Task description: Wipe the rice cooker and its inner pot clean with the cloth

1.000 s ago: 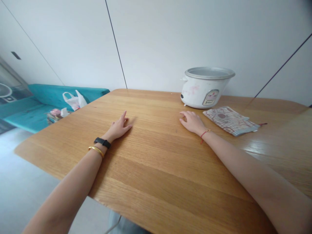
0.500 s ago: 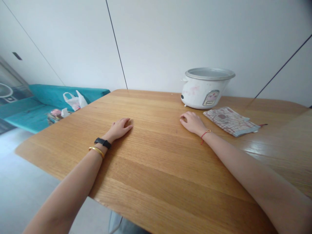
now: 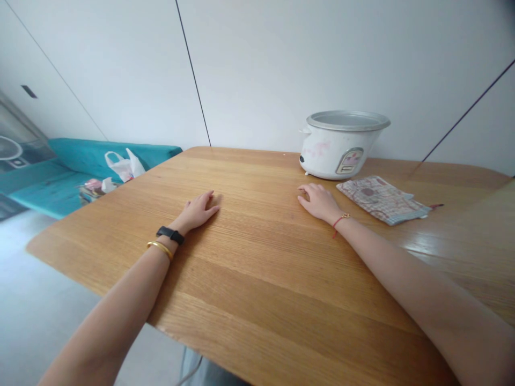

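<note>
My left hand [image 3: 198,209] rests on the wooden table [image 3: 249,268], thumb and fingers apart, holding nothing. A black band [image 3: 170,235] and a gold bangle [image 3: 160,249] circle that wrist. My right hand [image 3: 319,202] lies on the wood with its fingers loosely curved and thumb apart, also holding nothing. Just behind it stands a white rice cooker [image 3: 340,147] without a lid, its grey rim facing up; how deep its inside goes is hidden. To the right of this hand, not touching it, lies a folded patterned cloth [image 3: 382,198].
A pale panelled wall [image 3: 257,75] runs along the table's far side. At left, beyond the table edge, a teal sofa [image 3: 48,193] holds a white plastic bag [image 3: 125,167] and some small items. A thin dark-red object [image 3: 436,206] pokes out by the cloth.
The fingers of my left hand have spread slightly, the index finger lifting away from the thumb. My right hand stays in place; the view has shifted a touch.
</note>
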Demonstrator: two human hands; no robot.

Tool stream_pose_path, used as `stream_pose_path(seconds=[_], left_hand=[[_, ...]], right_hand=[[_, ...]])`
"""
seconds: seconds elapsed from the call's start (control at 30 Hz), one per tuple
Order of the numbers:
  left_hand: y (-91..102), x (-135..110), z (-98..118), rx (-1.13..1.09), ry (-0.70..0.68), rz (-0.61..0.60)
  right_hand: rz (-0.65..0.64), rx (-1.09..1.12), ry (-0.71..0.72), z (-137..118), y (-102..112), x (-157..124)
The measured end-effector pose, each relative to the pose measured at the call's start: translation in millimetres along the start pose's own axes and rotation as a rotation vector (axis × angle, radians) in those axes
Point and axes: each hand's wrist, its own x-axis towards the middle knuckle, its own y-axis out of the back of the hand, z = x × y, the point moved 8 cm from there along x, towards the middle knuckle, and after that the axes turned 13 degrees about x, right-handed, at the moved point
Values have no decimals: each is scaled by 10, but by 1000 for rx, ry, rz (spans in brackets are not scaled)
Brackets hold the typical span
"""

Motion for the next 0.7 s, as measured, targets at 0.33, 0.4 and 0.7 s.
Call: stream_pose_path(seconds=[0.33, 0.4, 0.7], left_hand=[[18, -7, 29, 24, -9, -8], [21, -6, 39, 35, -30, -4], [20, -4, 30, 35, -15, -9]], right_hand=[[-17, -9, 7, -26, 6, -3], [-17, -12, 8, -26, 5, -2], [-14, -10, -2, -17, 3, -3]])
